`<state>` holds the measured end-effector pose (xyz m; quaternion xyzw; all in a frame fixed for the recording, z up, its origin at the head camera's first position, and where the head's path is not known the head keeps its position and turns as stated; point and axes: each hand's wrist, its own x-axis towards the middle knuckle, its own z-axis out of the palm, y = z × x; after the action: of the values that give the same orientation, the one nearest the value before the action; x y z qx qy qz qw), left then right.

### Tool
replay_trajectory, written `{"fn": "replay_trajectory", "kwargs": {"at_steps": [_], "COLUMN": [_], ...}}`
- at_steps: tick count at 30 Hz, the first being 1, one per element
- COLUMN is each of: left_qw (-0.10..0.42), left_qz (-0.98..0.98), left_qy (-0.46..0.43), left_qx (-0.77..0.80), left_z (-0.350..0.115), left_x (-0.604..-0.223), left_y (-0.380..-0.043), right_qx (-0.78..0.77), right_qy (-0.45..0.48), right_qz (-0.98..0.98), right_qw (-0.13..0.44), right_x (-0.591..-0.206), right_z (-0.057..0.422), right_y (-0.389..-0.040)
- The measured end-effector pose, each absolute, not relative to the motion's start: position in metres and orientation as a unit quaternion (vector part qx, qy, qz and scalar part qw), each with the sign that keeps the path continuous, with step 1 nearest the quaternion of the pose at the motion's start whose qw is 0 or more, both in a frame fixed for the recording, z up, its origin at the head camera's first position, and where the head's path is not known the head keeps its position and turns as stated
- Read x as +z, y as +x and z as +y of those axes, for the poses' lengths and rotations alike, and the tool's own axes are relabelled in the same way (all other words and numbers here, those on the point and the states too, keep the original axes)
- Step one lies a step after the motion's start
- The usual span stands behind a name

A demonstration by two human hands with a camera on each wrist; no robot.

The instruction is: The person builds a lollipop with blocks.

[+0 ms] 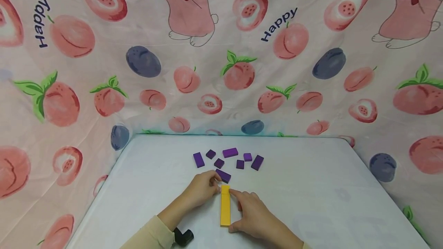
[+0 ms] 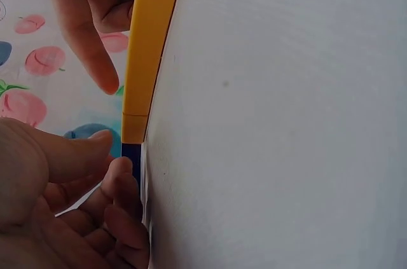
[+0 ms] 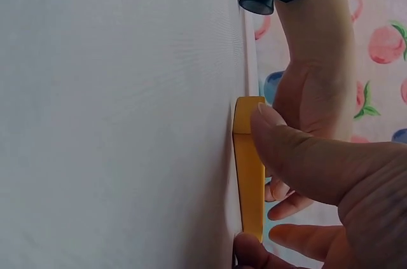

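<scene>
A long yellow bar [image 1: 225, 208] lies on the white table, pointing away from me; a seam near its far end sets off a short yellow block [image 1: 225, 190]. My right hand [image 1: 254, 214] is spread along its right side, index finger by the far end and thumb at the near end. Beside the bar's far left corner is my left hand [image 1: 202, 188], its fingers loosely bent. Those fingertips are close to a purple rectangular block [image 1: 223, 176] just beyond the bar. In the left wrist view, the left thumb and fingertips overlap a dark block [image 2: 131, 151].
Several purple pieces are scattered farther back, including a long block [image 1: 230, 152], a tilted block [image 1: 257, 162] and a small cube [image 1: 219, 163]. A black device [image 1: 183, 237] sits by my left sleeve. Fruit-print cloth [image 1: 214, 49] hangs behind the table.
</scene>
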<state>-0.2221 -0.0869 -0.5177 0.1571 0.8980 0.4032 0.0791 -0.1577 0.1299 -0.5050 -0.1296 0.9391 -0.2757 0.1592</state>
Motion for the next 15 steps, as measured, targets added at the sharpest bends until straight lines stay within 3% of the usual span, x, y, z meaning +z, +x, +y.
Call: {"fn": "replay_trajectory", "kwargs": {"at_steps": [15], "left_qw": [0.045], "left_qz": [0.912], "left_qy": [0.130], "left_qx": [0.387], "left_z": [-0.0921], "left_x": [-0.5145], "left_y": [-0.2307], "right_qx": [-0.249], "right_qy": [-0.149], "right_qz": [0.945], "right_qw": [0.153], "right_x": [-0.5052], "right_z": [0.1285], "right_y": [-0.1595]}}
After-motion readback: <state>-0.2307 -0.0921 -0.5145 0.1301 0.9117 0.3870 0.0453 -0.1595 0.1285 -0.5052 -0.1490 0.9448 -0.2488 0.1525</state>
